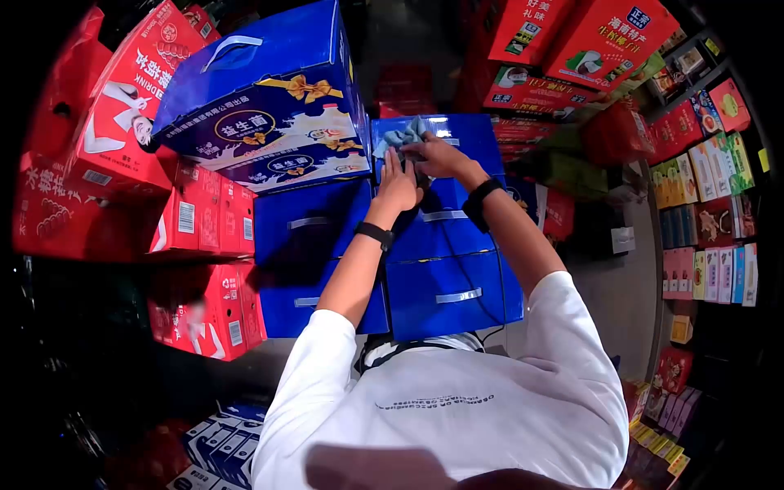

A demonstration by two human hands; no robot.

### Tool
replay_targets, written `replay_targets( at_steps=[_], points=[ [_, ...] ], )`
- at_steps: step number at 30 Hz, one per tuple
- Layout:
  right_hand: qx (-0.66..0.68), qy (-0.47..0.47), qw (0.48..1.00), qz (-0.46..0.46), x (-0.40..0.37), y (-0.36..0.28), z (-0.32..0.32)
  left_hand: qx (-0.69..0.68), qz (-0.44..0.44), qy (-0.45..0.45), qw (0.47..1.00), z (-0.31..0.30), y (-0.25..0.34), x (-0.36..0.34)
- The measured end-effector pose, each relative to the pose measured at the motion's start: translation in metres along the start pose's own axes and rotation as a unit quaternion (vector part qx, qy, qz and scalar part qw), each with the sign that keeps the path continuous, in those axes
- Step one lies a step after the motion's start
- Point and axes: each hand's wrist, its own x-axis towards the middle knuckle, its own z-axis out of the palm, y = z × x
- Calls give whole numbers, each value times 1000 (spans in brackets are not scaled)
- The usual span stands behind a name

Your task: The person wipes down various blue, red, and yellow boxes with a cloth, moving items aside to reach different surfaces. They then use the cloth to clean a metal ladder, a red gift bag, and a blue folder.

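A crumpled light-blue cloth (398, 137) lies at the far end of the blue cartons, under and in front of both hands. My left hand (398, 186) rests with fingers stretched out, their tips against the cloth's near edge. Beside it, my right hand (446, 158) has its fingers curled around the cloth's right part. Something small and dark shows between the hands, too hidden to name. Below them stand blue cartons (408, 278) with pale carry handles (459, 296). A thin dark cable (472, 282) trails over these cartons toward my body.
Taller blue gift cartons (269, 106) stand stacked at left, beside red drink cartons (198, 216). More red boxes (539, 49) are piled at the far right. Shelves with small colourful packages (710, 188) line the right side. Grey floor (625, 278) shows between.
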Motion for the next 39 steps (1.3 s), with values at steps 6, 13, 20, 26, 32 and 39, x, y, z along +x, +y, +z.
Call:
replay_targets(
  at_steps=[6, 13, 20, 26, 32, 39],
  points=[
    [-88, 29, 995, 39, 14, -22, 21, 74, -34, 51, 995, 16, 13, -41],
    [-107, 71, 991, -22, 48, -20, 35, 77, -29, 78, 994, 17, 15, -43],
    [-230, 84, 954, 173, 1, 97, -24, 51, -11, 94, 994, 25, 11, -45],
    [-227, 60, 957, 171, -45, 133, 5, 54, -20, 85, 995, 23, 13, -43],
    [33, -29, 998, 51, -18, 6, 0, -20, 12, -75, 997, -14, 39, -49],
    [21, -25, 998, -45, -17, -45, 40, -102, 100, -135, 980, -16, 13, -68]
  ],
)
